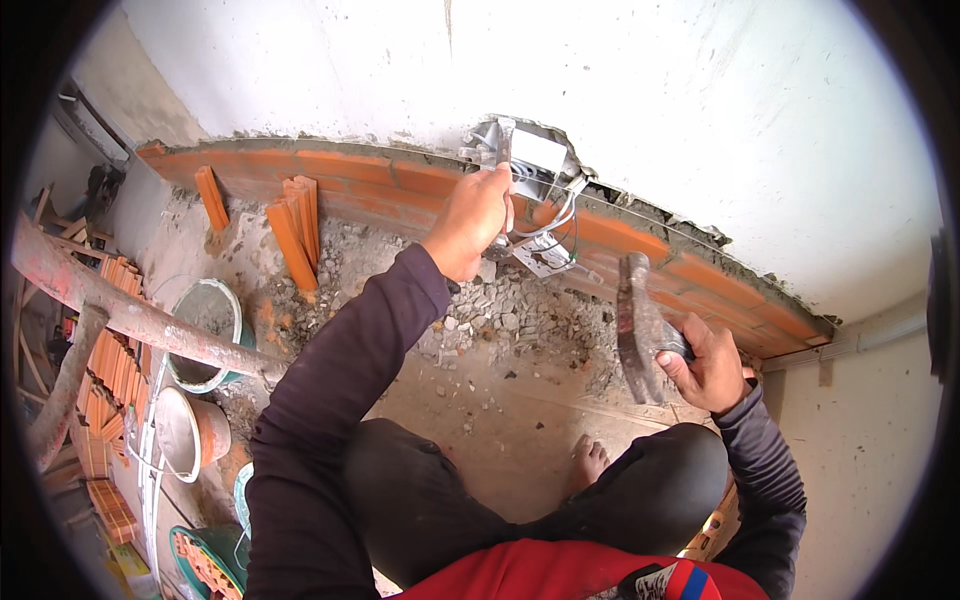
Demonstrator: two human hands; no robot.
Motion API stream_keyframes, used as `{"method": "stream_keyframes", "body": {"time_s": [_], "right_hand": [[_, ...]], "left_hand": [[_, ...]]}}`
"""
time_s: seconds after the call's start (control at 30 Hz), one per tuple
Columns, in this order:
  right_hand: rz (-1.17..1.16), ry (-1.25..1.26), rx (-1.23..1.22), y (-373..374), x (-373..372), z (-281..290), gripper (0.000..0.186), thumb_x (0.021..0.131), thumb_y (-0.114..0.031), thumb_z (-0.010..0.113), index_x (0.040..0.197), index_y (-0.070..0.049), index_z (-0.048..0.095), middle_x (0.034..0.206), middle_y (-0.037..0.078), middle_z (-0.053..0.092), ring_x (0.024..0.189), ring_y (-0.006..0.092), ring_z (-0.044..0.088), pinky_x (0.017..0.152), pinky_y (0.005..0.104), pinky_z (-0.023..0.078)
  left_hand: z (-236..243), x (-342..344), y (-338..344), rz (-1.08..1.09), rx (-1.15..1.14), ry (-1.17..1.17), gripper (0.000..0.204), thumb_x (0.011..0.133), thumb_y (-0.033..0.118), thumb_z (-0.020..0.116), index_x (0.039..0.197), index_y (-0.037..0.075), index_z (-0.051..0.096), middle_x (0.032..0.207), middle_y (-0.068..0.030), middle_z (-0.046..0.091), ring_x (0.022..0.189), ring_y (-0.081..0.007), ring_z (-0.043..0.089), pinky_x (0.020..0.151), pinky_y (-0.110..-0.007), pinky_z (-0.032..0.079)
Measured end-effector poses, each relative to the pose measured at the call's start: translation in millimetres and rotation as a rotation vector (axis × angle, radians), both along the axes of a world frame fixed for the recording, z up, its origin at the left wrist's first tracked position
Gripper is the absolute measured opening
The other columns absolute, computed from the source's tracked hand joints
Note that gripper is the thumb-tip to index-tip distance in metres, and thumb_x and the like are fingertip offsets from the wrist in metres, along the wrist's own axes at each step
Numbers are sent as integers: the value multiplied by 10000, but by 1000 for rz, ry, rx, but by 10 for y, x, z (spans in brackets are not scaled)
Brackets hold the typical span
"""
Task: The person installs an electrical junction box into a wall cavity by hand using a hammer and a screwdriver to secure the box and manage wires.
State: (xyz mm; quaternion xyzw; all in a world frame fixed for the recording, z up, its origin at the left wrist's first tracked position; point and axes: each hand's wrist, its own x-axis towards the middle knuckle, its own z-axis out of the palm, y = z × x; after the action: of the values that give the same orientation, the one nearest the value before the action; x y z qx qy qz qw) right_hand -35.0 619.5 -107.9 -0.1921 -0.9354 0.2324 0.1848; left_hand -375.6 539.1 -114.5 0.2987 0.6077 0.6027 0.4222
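My left hand (470, 222) is closed around a metal chisel (505, 140), whose upper end rests by a broken opening in the white wall (690, 120). Beside it in that opening sits a white electrical box (540, 153). Grey cables (568, 207) hang from the opening to a loose metal-backed plate (545, 254) in front of the bricks. My right hand (714, 366) grips a hammer (640, 330) by its dark handle. The worn steel head is lower right of the chisel, apart from it.
A low course of orange bricks (400, 172) runs along the wall's base. Rubble (490, 310) covers the floor below. Loose bricks (292, 225) stand to the left, near mortar buckets (240, 325). A mortar-spattered pole (130, 305) crosses the left side.
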Motion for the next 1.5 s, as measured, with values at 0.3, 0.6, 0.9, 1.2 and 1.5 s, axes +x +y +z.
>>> {"method": "stream_keyframes", "body": {"time_s": [0.3,0.6,0.9,1.2,1.5], "right_hand": [[261,-75,300,-224,-503,381,542,858,-575,708,919,-40,643,705,109,598,611,356,633,543,437,490],[433,-37,472,-306,-724,385,520,848,-609,685,822,-98,592,656,50,541,553,260,616,478,390,462],[209,-113,628,-310,-1046,320,556,920,-642,581,774,-106,565,620,63,563,512,236,614,471,378,479],[161,-129,562,-405,-1088,293,577,896,-646,618,768,-85,562,612,84,592,517,273,636,467,396,486],[139,-62,447,-396,-1076,263,606,894,-650,619,774,-58,568,580,127,555,520,345,610,497,447,484]], "left_hand": [[44,-20,42,38,38,-81,360,1088,329,415,856,84,539,643,-1,490,584,-111,446,613,-293,368],[-3,-53,48,7,61,-76,369,1099,331,428,850,85,543,654,1,499,587,-112,453,592,-298,383],[-13,-108,97,-55,88,-54,347,1097,345,459,897,88,577,672,14,525,594,-97,467,565,-281,368],[-4,-174,149,-30,141,-157,347,1083,314,486,862,63,582,684,-6,542,595,-106,485,562,-285,391],[-14,-194,168,-20,117,-176,299,1057,312,551,908,62,617,689,11,556,586,-100,501,525,-272,383]]}}
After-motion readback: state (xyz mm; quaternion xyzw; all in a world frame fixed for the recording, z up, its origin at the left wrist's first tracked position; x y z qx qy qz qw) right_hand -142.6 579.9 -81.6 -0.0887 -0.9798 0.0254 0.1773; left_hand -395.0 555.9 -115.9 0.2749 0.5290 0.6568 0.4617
